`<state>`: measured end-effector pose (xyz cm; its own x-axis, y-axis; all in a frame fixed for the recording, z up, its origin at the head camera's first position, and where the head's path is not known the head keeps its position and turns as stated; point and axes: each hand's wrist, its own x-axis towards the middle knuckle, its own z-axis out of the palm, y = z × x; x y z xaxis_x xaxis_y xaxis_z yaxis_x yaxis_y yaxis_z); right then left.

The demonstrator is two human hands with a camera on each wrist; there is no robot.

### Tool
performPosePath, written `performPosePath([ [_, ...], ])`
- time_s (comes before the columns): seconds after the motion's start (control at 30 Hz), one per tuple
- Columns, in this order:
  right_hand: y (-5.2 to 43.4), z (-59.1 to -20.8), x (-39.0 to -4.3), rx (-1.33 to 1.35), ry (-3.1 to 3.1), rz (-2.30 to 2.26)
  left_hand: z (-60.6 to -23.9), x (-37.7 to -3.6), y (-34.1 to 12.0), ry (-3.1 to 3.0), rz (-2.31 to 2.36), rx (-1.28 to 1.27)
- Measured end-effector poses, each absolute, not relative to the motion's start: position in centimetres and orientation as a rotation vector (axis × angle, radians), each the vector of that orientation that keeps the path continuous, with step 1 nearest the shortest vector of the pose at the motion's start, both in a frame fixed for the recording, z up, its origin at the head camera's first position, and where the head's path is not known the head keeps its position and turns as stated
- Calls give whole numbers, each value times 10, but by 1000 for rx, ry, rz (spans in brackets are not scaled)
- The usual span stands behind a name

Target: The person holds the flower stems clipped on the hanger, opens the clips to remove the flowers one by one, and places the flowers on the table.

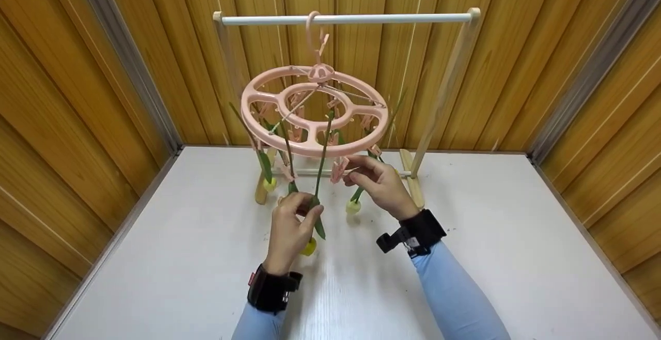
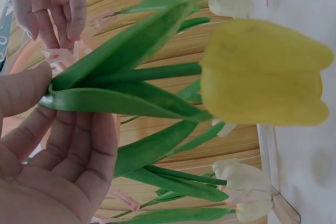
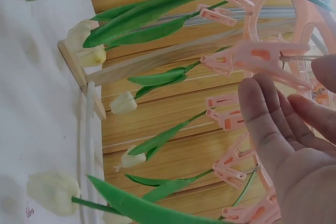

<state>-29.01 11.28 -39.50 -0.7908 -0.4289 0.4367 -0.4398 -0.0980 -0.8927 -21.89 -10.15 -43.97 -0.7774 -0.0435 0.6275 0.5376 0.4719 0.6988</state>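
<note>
**Head view: both hands under the pink peg hanger**

Head view shows you the white table [image 1: 465, 257] first, boxed in by wooden walls [image 1: 62, 123]. On it stands the wooden rack [image 1: 439, 102] with its white rail [image 1: 392, 18], and from that rail hangs the round pink hanger [image 1: 268, 89] — a ring of clips with artificial tulips dangling upside down, stems up, blooms toward the table.

Your left hand [image 1: 289, 231] sits below the near edge of the ring. Its thumb and fingers are closed on the leaves of the yellow tulip [image 1: 309, 248], just above the bloom; the stem [image 1: 323, 159] runs straight up from your grip to the ring. In the left wrist view the thumb [image 2: 23, 90] presses the leaf base while the other fingers curl beneath it, and the yellow bloom [image 2: 262, 72] hangs close to the table.

Your right hand [image 1: 379, 182] is raised to the ring's near edge, just right of that stem. Its fingertips are at a pink clip [image 1: 338, 168] — in the right wrist view the clip [image 3: 262, 59] lies against your fingers [image 3: 262, 114], thumb at its far end, but you cannot tell whether they are squeezing it.

Pale tulips [image 1: 353, 206] hang from the other clips behind your hands.
</note>
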Motion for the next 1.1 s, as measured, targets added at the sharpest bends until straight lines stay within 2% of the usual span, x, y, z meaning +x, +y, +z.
performPosePath([
  [0.47, 121, -407, -276, 990, -2254, 1533, -445, -214, -105, -2132, -1273, -427],
  [1.1, 148, -439, -249, 870, -2245, 1109, -448, -207, -116, -2014, -1276, -475],
])
